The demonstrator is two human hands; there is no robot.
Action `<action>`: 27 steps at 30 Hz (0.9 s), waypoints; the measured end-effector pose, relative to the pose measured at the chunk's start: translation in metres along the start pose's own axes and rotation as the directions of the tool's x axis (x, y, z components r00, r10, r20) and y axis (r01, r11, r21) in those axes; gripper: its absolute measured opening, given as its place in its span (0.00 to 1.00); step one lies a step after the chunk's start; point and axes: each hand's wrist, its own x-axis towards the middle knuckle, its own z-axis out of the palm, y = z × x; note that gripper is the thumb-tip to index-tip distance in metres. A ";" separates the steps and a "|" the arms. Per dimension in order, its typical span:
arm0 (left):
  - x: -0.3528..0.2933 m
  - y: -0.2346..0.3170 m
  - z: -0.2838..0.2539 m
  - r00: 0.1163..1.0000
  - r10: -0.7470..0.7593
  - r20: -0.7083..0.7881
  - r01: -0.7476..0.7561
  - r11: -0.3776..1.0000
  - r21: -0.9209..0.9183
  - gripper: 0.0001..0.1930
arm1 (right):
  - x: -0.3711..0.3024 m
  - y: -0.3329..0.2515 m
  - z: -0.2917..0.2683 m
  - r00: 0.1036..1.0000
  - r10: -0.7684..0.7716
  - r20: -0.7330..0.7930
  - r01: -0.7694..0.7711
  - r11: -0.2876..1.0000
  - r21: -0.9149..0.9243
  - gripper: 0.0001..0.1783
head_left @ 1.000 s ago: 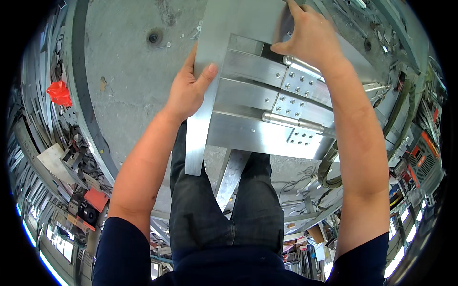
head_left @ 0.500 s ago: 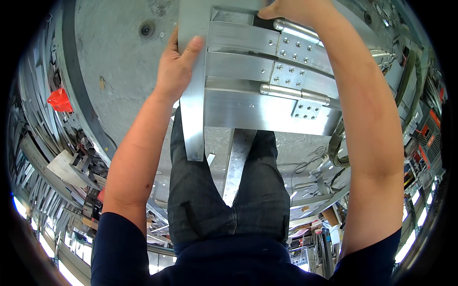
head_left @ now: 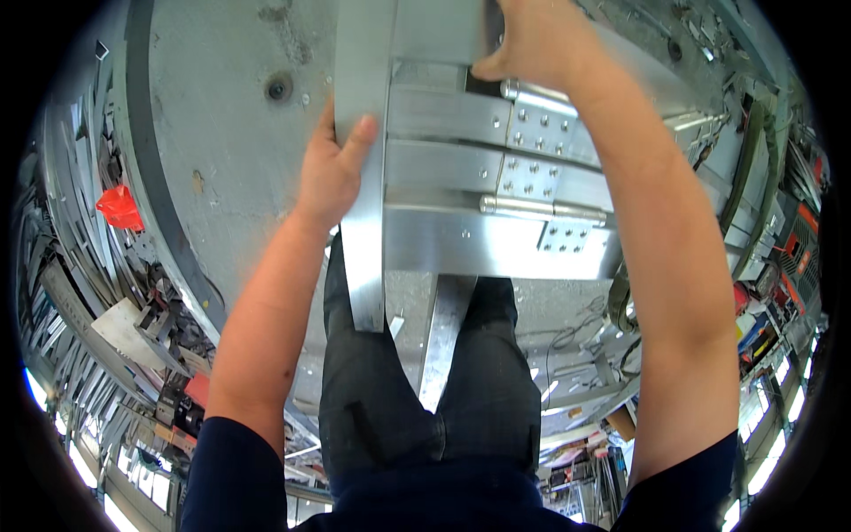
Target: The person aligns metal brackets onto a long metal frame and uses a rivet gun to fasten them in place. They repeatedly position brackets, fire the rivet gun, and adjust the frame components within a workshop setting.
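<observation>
A brushed metal frame (head_left: 425, 232) lies in front of me, with several crosswise slats joined to a long flat bar on its left side. My left hand (head_left: 332, 173) grips that long bar (head_left: 362, 257), its thumb on the top face and its fingers hidden round the outer edge. Riveted hinges (head_left: 519, 207) with round barrels sit across the slats toward the right. At the frame's far part my right hand (head_left: 541, 40) is closed on it, thumb by a dark gap; its other fingers are mostly out of sight.
Under the frame spreads a grey worn work surface (head_left: 230, 133) with a round hole (head_left: 278, 86). Metal strips (head_left: 71, 293) are heaped at the left, near a red plastic piece (head_left: 120, 207). A cable (head_left: 567, 328) and tools (head_left: 762, 328) lie to the right.
The frame, both hands and the work surface all appear lower in the picture, so the view itself has shifted. Both hands keep their places on the frame.
</observation>
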 end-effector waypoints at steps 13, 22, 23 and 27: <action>0.003 0.009 -0.001 0.997 -0.051 0.054 0.054 0.997 -0.054 0.32 | 0.007 0.005 0.020 0.993 -0.031 -0.115 0.020 0.996 -0.092 0.50; 0.002 0.012 -0.004 0.997 -0.044 0.063 0.046 0.999 -0.028 0.35 | 0.007 0.003 0.021 0.992 -0.034 -0.120 0.022 0.995 -0.098 0.52; 0.002 0.012 -0.004 0.997 -0.039 0.066 0.040 0.999 -0.017 0.35 | 0.008 0.003 0.020 0.996 -0.015 -0.092 0.006 0.996 -0.092 0.52; 0.003 0.009 -0.004 0.997 -0.049 0.064 0.051 0.998 -0.039 0.36 | 0.007 -0.003 0.010 0.999 0.033 -0.019 -0.034 0.997 -0.074 0.53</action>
